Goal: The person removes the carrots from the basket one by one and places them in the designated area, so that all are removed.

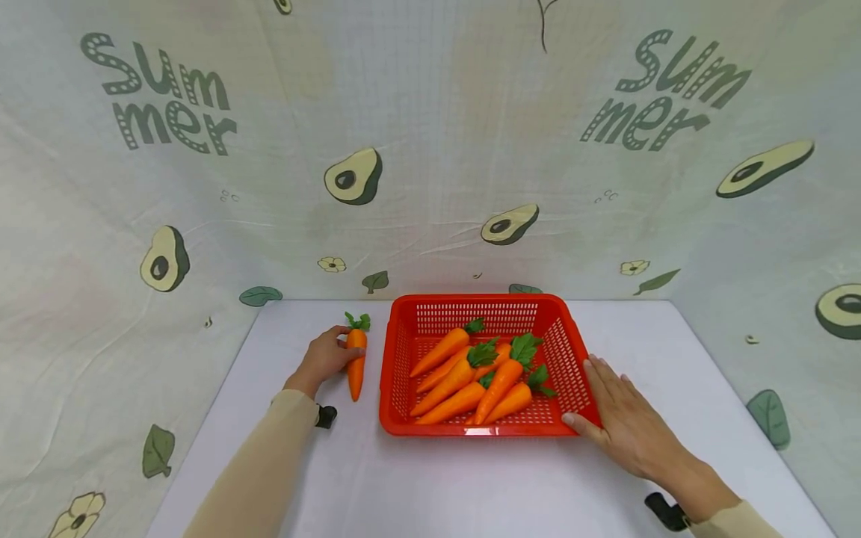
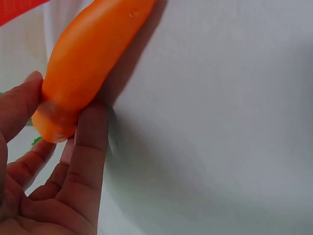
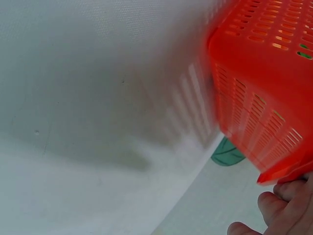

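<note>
An orange carrot [image 1: 355, 368] with a green leafy top lies on the table left of the basket. My left hand [image 1: 326, 357] pinches its upper part between thumb and fingers. The left wrist view shows the carrot [image 2: 93, 54] close up, thumb on one side and fingers on the other. A red plastic basket [image 1: 474, 430] with slotted walls holds several more carrots [image 1: 449, 390]. Against the basket's right rim, near its front corner, my right hand [image 1: 632, 422] rests with its fingers straight. Only part of the right hand [image 3: 288, 208] appears at the right wrist view's edge.
The white table [image 1: 430, 493] extends around the basket. A printed cloth [image 1: 430, 149] with avocados and lettering rises behind the table and on both sides. The basket's back rim stands near the table's rear edge.
</note>
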Demonstrator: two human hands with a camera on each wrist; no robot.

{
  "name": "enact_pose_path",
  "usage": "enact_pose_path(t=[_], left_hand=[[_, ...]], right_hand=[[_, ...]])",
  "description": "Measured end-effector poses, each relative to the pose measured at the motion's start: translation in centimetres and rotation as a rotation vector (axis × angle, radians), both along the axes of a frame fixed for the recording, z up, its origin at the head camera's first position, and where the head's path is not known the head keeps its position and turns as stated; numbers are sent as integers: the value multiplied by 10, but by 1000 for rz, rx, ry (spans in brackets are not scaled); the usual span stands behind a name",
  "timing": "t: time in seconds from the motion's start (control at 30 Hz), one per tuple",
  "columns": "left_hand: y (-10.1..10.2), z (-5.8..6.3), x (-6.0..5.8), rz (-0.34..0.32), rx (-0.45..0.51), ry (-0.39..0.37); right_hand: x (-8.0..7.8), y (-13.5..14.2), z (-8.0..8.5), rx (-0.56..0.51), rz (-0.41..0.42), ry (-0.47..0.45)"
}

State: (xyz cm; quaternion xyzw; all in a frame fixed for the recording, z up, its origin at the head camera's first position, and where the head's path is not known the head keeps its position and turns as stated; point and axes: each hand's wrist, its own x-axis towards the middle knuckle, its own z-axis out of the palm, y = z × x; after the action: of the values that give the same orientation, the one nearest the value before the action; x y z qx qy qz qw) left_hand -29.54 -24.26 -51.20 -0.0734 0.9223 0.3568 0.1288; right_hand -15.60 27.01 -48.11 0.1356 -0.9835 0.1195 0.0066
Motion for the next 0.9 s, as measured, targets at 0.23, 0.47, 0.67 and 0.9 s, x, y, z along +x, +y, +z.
enact_pose_path(t=[0.23, 0.47, 0.67, 0.9], left_hand=[[6, -2, -2, -20, -14, 1], [11, 2, 6, -32, -14, 4], [11, 0, 7, -17, 12, -25], [11, -1, 7, -2, 12, -29]], right_hand=[[1, 2, 0, -5, 7, 30], [1, 2, -1, 0, 9, 25], [1, 1, 3, 13, 13, 7], [-2, 2, 13, 74, 34, -19]])
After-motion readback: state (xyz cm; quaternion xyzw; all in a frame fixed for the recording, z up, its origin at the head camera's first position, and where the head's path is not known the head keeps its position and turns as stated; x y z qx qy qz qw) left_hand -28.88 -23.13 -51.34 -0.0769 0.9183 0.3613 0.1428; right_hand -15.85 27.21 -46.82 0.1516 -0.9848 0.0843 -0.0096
